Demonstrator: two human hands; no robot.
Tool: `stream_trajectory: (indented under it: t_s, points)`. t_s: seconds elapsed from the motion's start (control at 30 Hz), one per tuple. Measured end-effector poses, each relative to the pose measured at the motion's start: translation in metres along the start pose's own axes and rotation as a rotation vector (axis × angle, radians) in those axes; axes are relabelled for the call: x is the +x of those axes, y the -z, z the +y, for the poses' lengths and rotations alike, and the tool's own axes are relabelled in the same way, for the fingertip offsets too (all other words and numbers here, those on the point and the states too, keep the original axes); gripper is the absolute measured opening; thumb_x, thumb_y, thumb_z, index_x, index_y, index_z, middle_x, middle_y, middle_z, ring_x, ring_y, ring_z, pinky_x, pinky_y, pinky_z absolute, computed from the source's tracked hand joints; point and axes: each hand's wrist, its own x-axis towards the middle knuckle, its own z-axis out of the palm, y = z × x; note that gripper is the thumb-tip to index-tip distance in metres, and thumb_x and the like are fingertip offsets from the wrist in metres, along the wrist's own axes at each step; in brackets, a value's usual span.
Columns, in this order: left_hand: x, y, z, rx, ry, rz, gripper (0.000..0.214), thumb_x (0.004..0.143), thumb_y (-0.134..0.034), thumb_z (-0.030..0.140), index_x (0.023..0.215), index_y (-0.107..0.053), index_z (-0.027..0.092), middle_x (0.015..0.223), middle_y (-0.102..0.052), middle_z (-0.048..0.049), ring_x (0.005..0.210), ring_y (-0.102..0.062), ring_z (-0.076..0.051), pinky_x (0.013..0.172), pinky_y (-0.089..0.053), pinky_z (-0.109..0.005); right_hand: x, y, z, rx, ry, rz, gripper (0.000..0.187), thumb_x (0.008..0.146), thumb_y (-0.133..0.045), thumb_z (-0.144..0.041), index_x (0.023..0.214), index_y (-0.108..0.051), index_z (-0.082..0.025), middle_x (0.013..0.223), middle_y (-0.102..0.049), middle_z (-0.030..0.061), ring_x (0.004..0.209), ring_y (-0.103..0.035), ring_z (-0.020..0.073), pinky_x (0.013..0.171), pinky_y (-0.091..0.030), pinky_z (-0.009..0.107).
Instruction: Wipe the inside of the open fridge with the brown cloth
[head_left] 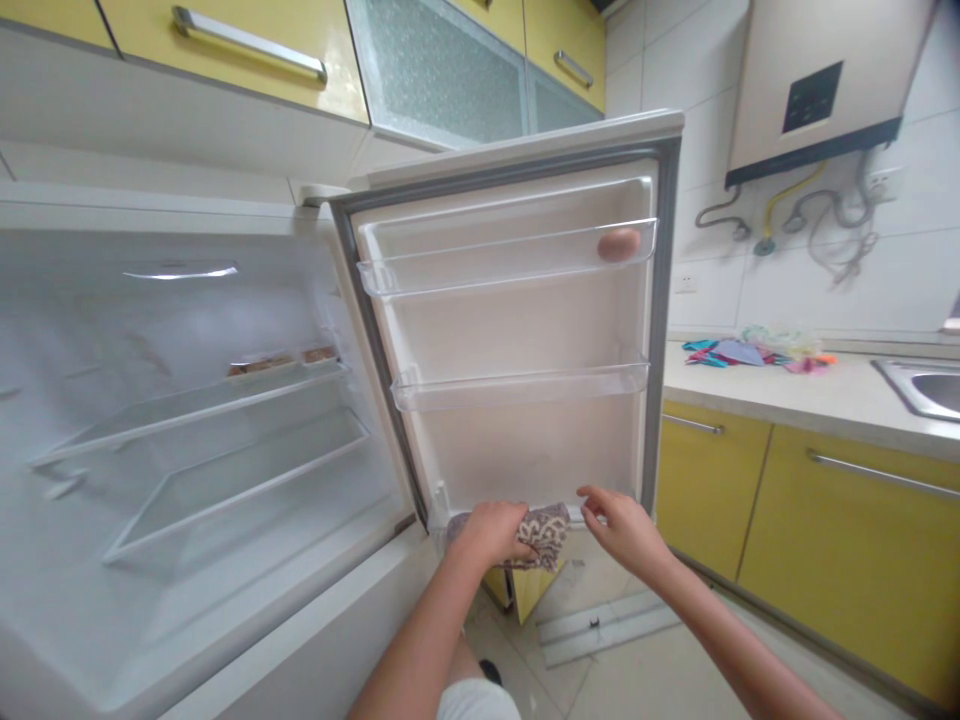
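Observation:
My left hand [496, 532] is closed on a brown and white patterned cloth [549, 532] at the bottom of the open fridge door [517, 450]. The cloth lies over the lowest door rack, most of which it hides. To its right, my right hand [616, 522] hovers by the rack's right end, fingers bent and apart, with nothing seen in it. Whether its fingertips touch the door, I cannot tell. Higher up, a clear middle rack [521, 388] and a clear top rack [487, 265] are fixed to the door. One egg [619, 244] sits at the top rack's right end.
On my left is the fridge interior with glass shelves [247, 480] and some packaged food [262, 365] at the back. Bright cloths [739, 352] lie on the counter [795, 400] at right, near a sink [926, 388]. A water heater [817, 80] hangs above.

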Motion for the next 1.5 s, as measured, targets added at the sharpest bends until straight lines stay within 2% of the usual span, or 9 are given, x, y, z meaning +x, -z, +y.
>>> stream_trajectory:
  t_s: [0.13,0.27,0.5,0.67,0.93,1.07,1.17,1.27,1.5]
  points:
    - [0.009,-0.004,0.014,0.005,-0.007,0.038,0.055,0.071,-0.071,0.059,0.112,-0.065,0.023,0.111,-0.075,-0.0147,0.103,-0.071,-0.036,0.086,-0.056,-0.044,-0.015,-0.005,0.038,0.009,0.109,0.125,0.034,0.088,-0.044,-0.026,0.112,-0.067,-0.020,0.110,-0.074,0.0104,0.105,-0.066,0.0239,0.095,-0.050,0.040]
    - [0.026,-0.005,0.036,0.011,-0.023,0.042,0.056,0.070,-0.071,0.062,0.109,-0.066,0.023,0.109,-0.076,-0.0149,0.102,-0.071,-0.036,0.084,-0.057,-0.044,-0.027,-0.006,0.067,0.001,0.106,0.252,0.030,0.092,-0.045,-0.035,0.106,-0.068,-0.022,0.108,-0.073,0.0112,0.103,-0.067,0.0261,0.094,-0.052,0.043]
    - [0.049,-0.010,0.069,0.002,-0.064,0.062,0.065,0.074,-0.058,0.075,0.110,-0.066,0.022,0.107,-0.076,-0.0149,0.100,-0.072,-0.034,0.082,-0.057,-0.042,-0.033,-0.012,0.069,-0.076,0.103,0.295,0.026,0.093,-0.046,-0.034,0.106,-0.067,-0.025,0.108,-0.073,0.0075,0.101,-0.068,0.0234,0.086,-0.055,0.037]
    - [0.032,-0.011,0.043,0.012,-0.038,0.067,0.064,0.072,-0.060,0.076,0.107,-0.068,0.023,0.105,-0.077,-0.0148,0.100,-0.072,-0.035,0.081,-0.056,-0.042,-0.037,-0.014,0.072,-0.156,0.001,0.302,0.028,0.093,-0.049,-0.044,0.111,-0.067,-0.030,0.113,-0.074,0.0030,0.099,-0.072,0.0233,0.074,-0.057,0.034]
    - [-0.022,-0.005,-0.036,0.047,0.069,0.050,0.056,0.075,-0.062,0.072,0.103,-0.066,0.024,0.107,-0.076,-0.0126,0.102,-0.071,-0.033,0.082,-0.052,-0.038,-0.037,-0.010,0.071,-0.137,0.007,0.282,0.028,0.094,-0.048,-0.047,0.107,-0.068,-0.033,0.111,-0.075,0.0016,0.093,-0.072,0.0211,0.066,-0.054,0.031]
    - [-0.042,-0.002,-0.065,0.055,0.093,0.056,0.049,0.076,-0.065,0.065,0.102,-0.065,0.023,0.105,-0.076,-0.0108,0.102,-0.071,-0.031,0.082,-0.050,-0.035,-0.034,-0.007,0.070,-0.105,0.051,0.296,0.027,0.094,-0.049,-0.047,0.102,-0.069,-0.031,0.107,-0.074,0.0031,0.097,-0.069,0.0221,0.076,-0.055,0.034]
    - [-0.047,-0.001,-0.072,0.052,0.083,0.057,0.046,0.077,-0.066,0.063,0.102,-0.064,0.024,0.106,-0.076,-0.0087,0.103,-0.070,-0.029,0.082,-0.049,-0.032,-0.036,-0.008,0.074,-0.123,0.140,0.383,0.029,0.092,-0.054,-0.050,0.096,-0.072,-0.028,0.103,-0.072,0.0076,0.106,-0.063,0.0257,0.091,-0.053,0.040]
    - [-0.048,0.000,-0.071,0.047,0.069,0.063,0.044,0.077,-0.067,0.061,0.102,-0.065,0.025,0.107,-0.076,-0.0079,0.103,-0.070,-0.029,0.082,-0.049,-0.032,-0.041,-0.010,0.081,-0.135,0.115,0.429,0.035,0.089,-0.055,-0.056,0.095,-0.072,-0.025,0.096,-0.067,0.0101,0.095,-0.062,0.0255,0.087,-0.053,0.041]
    - [-0.041,0.000,-0.053,0.038,0.045,0.075,0.041,0.080,-0.065,0.058,0.103,-0.065,0.024,0.108,-0.076,-0.0090,0.104,-0.070,-0.030,0.084,-0.050,-0.035,-0.041,-0.007,0.096,0.046,0.152,0.215,0.033,0.097,-0.042,-0.043,0.105,-0.069,-0.026,0.097,-0.066,0.0089,0.093,-0.065,0.0210,0.086,-0.055,0.036]
